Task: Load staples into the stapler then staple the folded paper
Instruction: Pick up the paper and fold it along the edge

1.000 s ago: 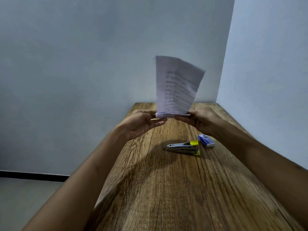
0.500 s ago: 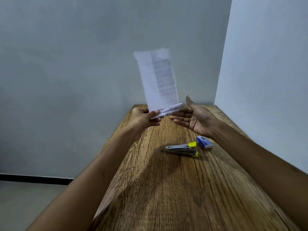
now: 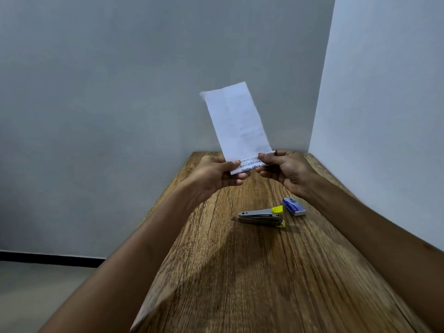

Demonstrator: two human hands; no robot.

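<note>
A white folded paper [image 3: 236, 123] stands upright in the air above the wooden table [image 3: 252, 272], with a narrow strip of printed text folded up along its bottom edge. My left hand [image 3: 216, 175] pinches the bottom left corner of the paper. My right hand [image 3: 284, 171] pinches the bottom right end of the folded strip. Below the hands, a small metal stapler [image 3: 262, 217] with yellow ends lies on its side on the table. A blue and white staple box [image 3: 293, 206] lies just to its right.
The table is narrow and runs away from me into a corner of grey walls [image 3: 120, 92]. The right wall [image 3: 384, 104] borders the table's right edge. The floor [image 3: 36, 284] drops off to the left.
The paper was turned round, its printed side now facing away. My right hand let go, stood open beside it, then closed again on the bottom fold. The paper sits lower and more upright.
</note>
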